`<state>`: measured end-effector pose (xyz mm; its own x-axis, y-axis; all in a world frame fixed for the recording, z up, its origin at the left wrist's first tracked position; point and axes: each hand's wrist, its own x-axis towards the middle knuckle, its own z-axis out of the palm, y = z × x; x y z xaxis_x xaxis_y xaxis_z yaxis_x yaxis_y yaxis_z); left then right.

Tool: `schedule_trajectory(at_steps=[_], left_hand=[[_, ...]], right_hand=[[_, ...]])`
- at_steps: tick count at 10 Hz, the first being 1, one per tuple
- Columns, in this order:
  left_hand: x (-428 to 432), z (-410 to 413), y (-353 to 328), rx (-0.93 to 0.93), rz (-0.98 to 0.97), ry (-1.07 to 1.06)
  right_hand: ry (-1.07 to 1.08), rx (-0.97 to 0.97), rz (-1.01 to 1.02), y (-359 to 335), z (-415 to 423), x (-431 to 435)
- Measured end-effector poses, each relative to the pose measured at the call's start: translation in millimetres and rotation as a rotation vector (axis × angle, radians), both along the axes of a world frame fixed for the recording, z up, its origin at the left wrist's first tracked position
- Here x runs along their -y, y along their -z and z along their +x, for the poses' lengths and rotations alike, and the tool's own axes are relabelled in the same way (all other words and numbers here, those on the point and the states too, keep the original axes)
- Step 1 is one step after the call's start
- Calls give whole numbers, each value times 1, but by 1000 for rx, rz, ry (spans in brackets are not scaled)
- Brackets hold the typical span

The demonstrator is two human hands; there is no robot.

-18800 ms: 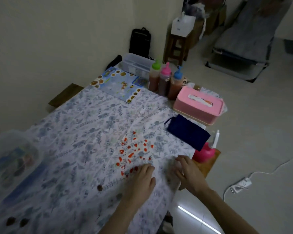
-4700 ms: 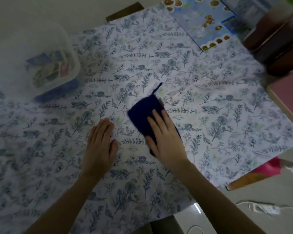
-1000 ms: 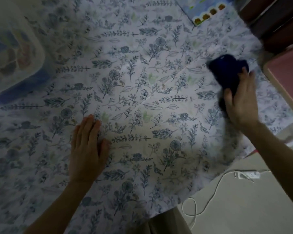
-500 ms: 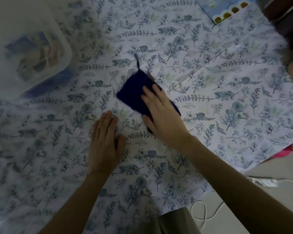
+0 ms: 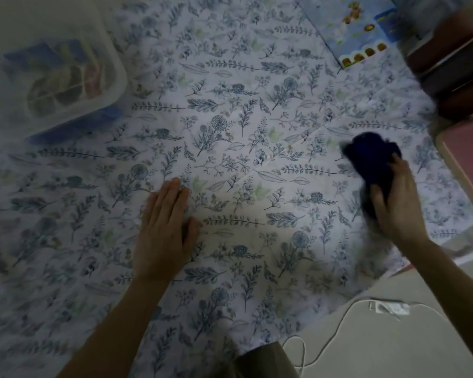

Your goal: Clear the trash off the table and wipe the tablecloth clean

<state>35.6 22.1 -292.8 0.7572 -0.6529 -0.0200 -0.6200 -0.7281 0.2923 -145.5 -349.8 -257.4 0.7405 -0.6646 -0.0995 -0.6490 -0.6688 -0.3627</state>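
A white tablecloth (image 5: 243,126) printed with blue leaves and flowers covers the table. My left hand (image 5: 165,230) lies flat on it near the middle, fingers together, holding nothing. My right hand (image 5: 399,203) presses a bunched dark blue cloth (image 5: 372,156) against the tablecloth at the right side, close to the table's edge. Part of the cloth is hidden under my palm. No stains or trash show on the visible tablecloth.
A clear plastic bin (image 5: 58,75) with wrappers inside stands at the far left. A blue picture sheet (image 5: 355,31) lies at the far right. A pink box (image 5: 470,159) and dark bottles (image 5: 459,72) crowd the right edge. A white cable and power strip (image 5: 388,308) lie on the floor.
My right hand has swept the blue cloth from the middle of the table, beside my left hand, out to the right edge. My left hand has stayed flat in place.
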Motion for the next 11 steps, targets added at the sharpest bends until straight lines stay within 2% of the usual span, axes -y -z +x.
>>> schedule_trajectory(at_steps=[1,2,3,4,5,6,7,9,10,11], left_hand=[[1,0,-1,-8,-25,-2],[0,-1,-1,-8,-43,-3],[0,-1,-1,-5,-44,-5],[1,-1,-1,-15,-56,-17],[0,-1,1,-19,-77,0],[-1,0,3,-25,-97,1],[-2,0,4,-26,-84,2],[-3,-1,4,-38,-96,-3],[-6,4,-1,-149,-160,-2],[-8,15,-17,-478,-316,-20]], right_hand=[[214,63,-52,12,65,-13],[110,145,-51,15,115,-64],[-144,151,-38,7,124,-130],[-460,84,-65,3,98,-179],[-728,-29,-181,10,45,-196],[-774,-62,-172,14,-10,-181],[-648,-8,-76,10,-43,-141],[-325,-193,-104,-3,-52,-50],[-226,-280,-192,-17,-32,-35],[-272,-252,-236,-33,5,-55]])
